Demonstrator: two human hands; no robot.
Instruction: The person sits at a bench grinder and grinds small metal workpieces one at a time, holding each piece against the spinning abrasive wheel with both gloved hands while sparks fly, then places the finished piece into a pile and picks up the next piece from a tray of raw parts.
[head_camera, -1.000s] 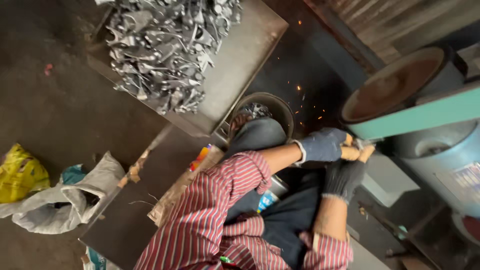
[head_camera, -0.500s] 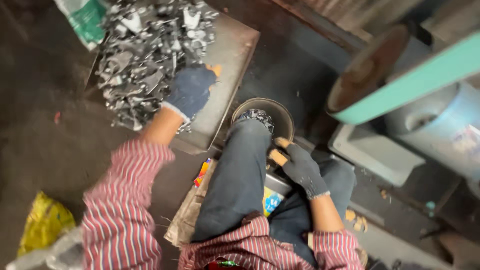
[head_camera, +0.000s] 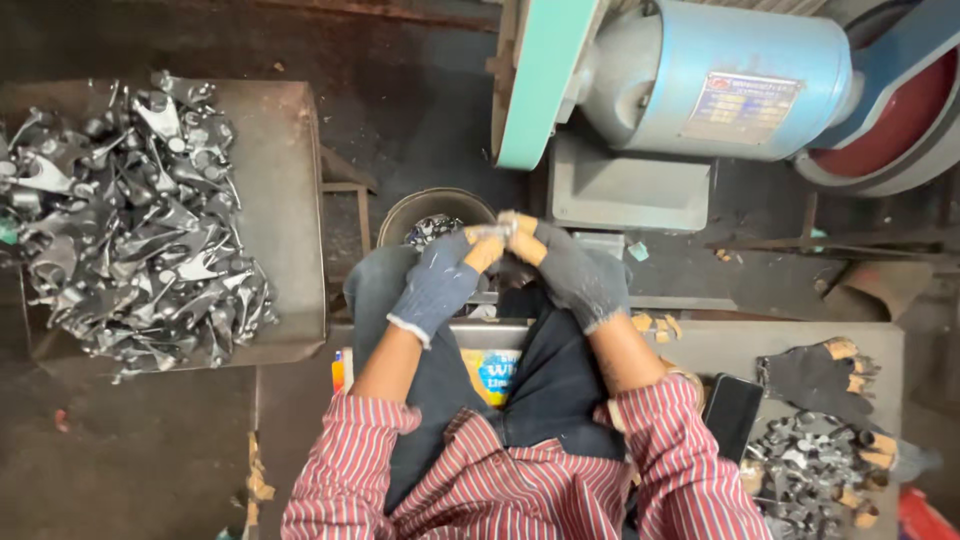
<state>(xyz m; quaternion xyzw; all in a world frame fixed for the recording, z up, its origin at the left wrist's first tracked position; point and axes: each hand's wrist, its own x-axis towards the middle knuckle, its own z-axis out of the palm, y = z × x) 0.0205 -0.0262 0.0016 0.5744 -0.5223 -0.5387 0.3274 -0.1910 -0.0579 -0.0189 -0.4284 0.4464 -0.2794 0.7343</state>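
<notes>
My left hand (head_camera: 445, 280) and my right hand (head_camera: 572, 272), both in dark knit gloves with orange fingertips, meet fingertip to fingertip above my knees. Between the fingertips they pinch a small pale metal part (head_camera: 497, 232), mostly hidden by the gloves. The hands sit just below the green belt guard (head_camera: 540, 80) of a grinding machine. A round dark bowl (head_camera: 415, 205) with a few metal pieces stands right behind my left hand. A big heap of shiny metal parts (head_camera: 130, 230) lies on a metal tray (head_camera: 290, 200) to my left.
The blue motor (head_camera: 720, 80) and a red wheel (head_camera: 900, 110) stand at the top right. A bench on my right carries a spare glove (head_camera: 820, 375), a black phone (head_camera: 730, 415) and more metal parts (head_camera: 810, 470). Dark floor lies at the left.
My left hand came back from the heap of metal parts on the left and joined my right hand in front of me. The view swung so the grinder now stands straight ahead.
</notes>
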